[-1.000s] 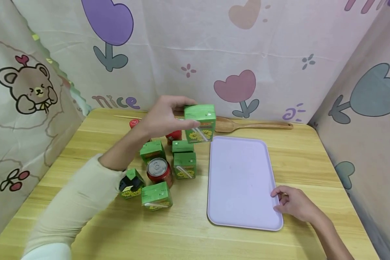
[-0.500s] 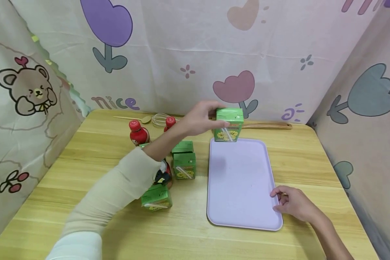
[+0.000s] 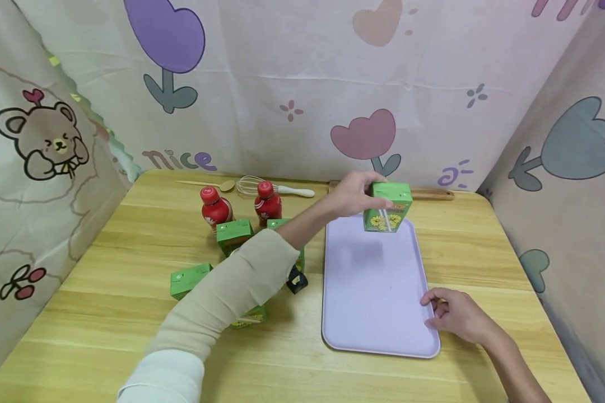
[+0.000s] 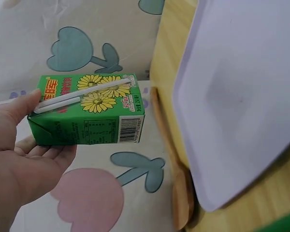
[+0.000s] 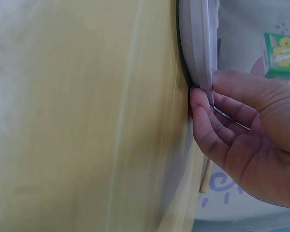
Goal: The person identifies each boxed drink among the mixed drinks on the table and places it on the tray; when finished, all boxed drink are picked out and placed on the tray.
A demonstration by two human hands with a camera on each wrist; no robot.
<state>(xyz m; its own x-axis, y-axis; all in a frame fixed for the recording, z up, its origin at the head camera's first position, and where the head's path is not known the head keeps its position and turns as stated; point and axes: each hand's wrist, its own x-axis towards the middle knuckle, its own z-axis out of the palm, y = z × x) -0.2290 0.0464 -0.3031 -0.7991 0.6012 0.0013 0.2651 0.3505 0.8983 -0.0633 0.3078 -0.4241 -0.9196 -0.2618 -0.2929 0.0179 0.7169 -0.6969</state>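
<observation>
Carton (image 3: 387, 208), green with a straw (image 4: 96, 89) on its front, is gripped between the thumb and fingers of the left hand (image 3: 355, 195), above the far end of the tray (image 3: 368, 302). The right hand (image 3: 456, 314) pinches the tray's right edge, toward the near corner. Left of the tray on the counter (image 3: 106, 252), other green cartons (image 3: 234, 230) stand near two red bottles (image 3: 268, 206).

A creased cream sleeve (image 3: 227, 291) covers my left arm (image 3: 310, 224), its plain cuff (image 3: 284, 242) stopping short of my left hand (image 3: 354, 193). Higher up, I'm in white cloth (image 3: 162, 374). 1 small black block (image 3: 297, 281) with a pale patch shows near the cuff. My right forearm (image 3: 514, 361) and right hand (image 3: 457, 314) are bare, like the left hand.
</observation>
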